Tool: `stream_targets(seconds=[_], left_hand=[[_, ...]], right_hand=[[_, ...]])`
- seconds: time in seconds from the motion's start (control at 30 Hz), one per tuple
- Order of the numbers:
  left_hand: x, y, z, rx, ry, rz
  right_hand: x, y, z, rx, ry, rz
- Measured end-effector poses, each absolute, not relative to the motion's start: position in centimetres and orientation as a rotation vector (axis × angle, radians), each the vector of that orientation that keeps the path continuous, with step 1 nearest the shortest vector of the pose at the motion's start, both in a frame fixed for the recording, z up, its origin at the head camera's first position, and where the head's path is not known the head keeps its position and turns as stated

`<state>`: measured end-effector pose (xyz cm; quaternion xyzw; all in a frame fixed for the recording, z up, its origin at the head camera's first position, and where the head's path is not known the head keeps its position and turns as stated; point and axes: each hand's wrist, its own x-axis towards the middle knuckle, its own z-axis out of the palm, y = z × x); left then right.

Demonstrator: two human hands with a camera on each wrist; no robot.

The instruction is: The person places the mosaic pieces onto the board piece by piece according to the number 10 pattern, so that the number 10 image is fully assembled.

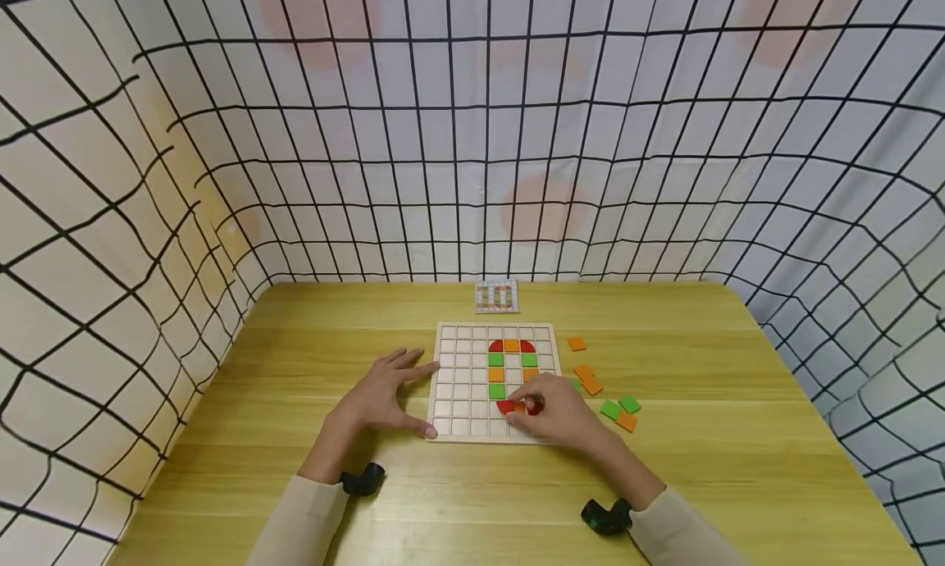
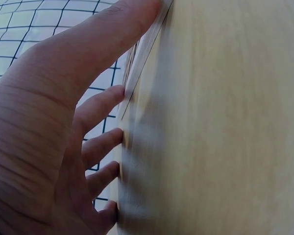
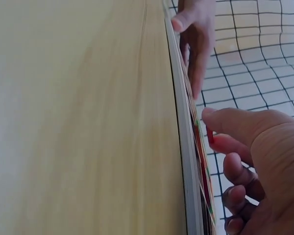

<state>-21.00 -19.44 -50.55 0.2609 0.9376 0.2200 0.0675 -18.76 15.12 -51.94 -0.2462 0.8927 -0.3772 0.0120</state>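
Note:
A white gridded board (image 1: 461, 385) lies on the table, with red, orange and green tiles forming a rounded outline on its right half. My left hand (image 1: 380, 392) spreads its fingers at the board's left edge; the thumb touches the lower left corner and the index finger the side. Over the lower part of the outline, my right hand (image 1: 557, 410) pinches a small red piece (image 3: 209, 134) between thumb and index finger. Close to those fingertips, in the head view, are a red rounded tile (image 1: 505, 406) and an orange tile (image 1: 520, 407), partly covered by the hand.
Loose orange tiles (image 1: 577, 344) and green tiles (image 1: 630, 403) are scattered right of the board. A small patterned card (image 1: 497, 297) lies behind it. Black-gridded white walls (image 1: 472, 139) enclose the wooden table (image 1: 332, 320) at the back and sides.

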Motion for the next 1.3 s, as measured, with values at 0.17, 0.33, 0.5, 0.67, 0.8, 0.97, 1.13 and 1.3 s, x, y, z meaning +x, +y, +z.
stream_targets(seconds=[0.17, 0.33, 0.5, 0.67, 0.8, 0.97, 1.13, 1.3], left_hand=[[-21.0, -19.4, -50.6, 0.767, 2.829, 0.648], [-21.0, -19.4, -50.6, 0.751, 2.833, 0.65], [-21.0, -19.4, -50.6, 0.741, 2.828, 0.652], [-21.1, -19.4, -50.7, 0.741, 2.829, 0.654], [-21.1, -19.5, -50.7, 0.742, 2.828, 0.654], [-21.1, -19.5, -50.6, 0.745, 2.829, 0.659], [-21.1, -19.4, -50.6, 0.755, 2.828, 0.66], [-21.0, -19.5, -50.6, 0.769, 2.824, 0.66]], right_hand=[[-18.8, 14.4, -52.1, -0.738, 2.791, -1.167], [-18.7, 13.9, -52.0, -0.718, 2.799, -1.167], [-18.6, 13.7, -51.9, -0.696, 2.807, -1.157], [-18.7, 13.7, -52.0, -0.712, 2.814, -1.178], [-18.7, 13.7, -52.2, -0.735, 2.807, -1.206], [-18.9, 13.8, -52.2, -0.726, 2.803, -1.222], [-19.3, 14.9, -51.8, -0.634, 2.803, -1.25], [-19.5, 17.1, -51.5, -0.545, 2.84, -1.29]])
